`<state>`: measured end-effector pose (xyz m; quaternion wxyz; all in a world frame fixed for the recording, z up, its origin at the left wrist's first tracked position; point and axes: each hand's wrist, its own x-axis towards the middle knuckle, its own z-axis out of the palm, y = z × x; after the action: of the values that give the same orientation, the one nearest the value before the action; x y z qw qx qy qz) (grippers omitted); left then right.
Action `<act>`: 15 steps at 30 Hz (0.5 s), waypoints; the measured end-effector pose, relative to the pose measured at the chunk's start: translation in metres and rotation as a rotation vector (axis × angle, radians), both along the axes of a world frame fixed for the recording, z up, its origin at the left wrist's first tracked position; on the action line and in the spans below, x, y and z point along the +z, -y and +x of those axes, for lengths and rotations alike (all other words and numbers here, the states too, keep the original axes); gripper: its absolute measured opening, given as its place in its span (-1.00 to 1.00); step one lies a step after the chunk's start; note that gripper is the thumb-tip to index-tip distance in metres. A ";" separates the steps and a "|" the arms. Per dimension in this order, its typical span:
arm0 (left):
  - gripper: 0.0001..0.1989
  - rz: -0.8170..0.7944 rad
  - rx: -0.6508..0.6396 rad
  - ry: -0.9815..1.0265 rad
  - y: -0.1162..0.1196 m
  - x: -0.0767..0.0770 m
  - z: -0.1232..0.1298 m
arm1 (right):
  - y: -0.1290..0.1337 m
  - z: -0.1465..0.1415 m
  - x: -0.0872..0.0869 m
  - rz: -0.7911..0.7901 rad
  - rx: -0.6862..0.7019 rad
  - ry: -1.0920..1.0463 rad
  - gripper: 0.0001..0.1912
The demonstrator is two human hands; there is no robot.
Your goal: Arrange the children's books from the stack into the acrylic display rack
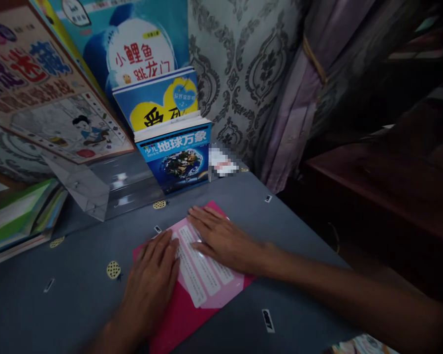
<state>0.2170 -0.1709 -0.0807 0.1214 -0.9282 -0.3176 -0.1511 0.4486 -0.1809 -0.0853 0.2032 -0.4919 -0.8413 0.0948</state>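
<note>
A pink book or booklet with white text panels lies on the grey patterned table, turned at a slant. My left hand rests on its left side, palm down with the fingers laid flat. Across its upper right part lies my right hand, fingers stretched out over the surface. Neither hand grips anything. Parts of the pink cover are hidden under both hands.
Behind stand a blue book with a globe, taller picture books and a puzzle book in a clear acrylic rack. Green-covered books lie stacked at left. A tied curtain hangs beyond the table's right edge.
</note>
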 end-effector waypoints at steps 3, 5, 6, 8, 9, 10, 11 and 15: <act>-0.61 -0.002 -0.005 -0.046 0.000 0.001 -0.003 | -0.005 0.004 -0.005 0.032 -0.053 0.031 -0.46; -0.60 -0.016 0.003 -0.079 0.000 0.002 -0.007 | -0.007 0.004 -0.007 0.041 -0.064 0.057 -0.47; -0.59 -0.018 0.009 -0.092 0.000 0.003 -0.010 | -0.008 0.004 -0.008 0.042 -0.066 0.069 -0.46; -0.58 -0.006 0.028 -0.108 0.000 0.006 -0.018 | -0.008 0.004 -0.008 0.041 -0.066 0.083 -0.46; -0.58 0.004 0.041 -0.112 -0.001 0.007 -0.022 | -0.008 0.004 -0.009 0.041 -0.066 0.084 -0.46; -0.58 0.018 0.057 -0.113 -0.001 0.008 -0.027 | -0.008 0.004 -0.009 0.041 -0.067 0.083 -0.46; -0.57 0.031 0.074 -0.114 -0.002 0.009 -0.032 | -0.008 0.003 -0.009 0.043 -0.066 0.083 -0.46; -0.57 0.062 0.113 -0.103 -0.004 0.008 -0.049 | -0.009 0.003 -0.011 0.057 -0.069 0.088 -0.47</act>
<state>0.1683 -0.1673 -0.0726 0.1746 -0.9112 -0.3580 -0.1056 0.4517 -0.1723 -0.0962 0.1831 -0.5182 -0.8344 0.0421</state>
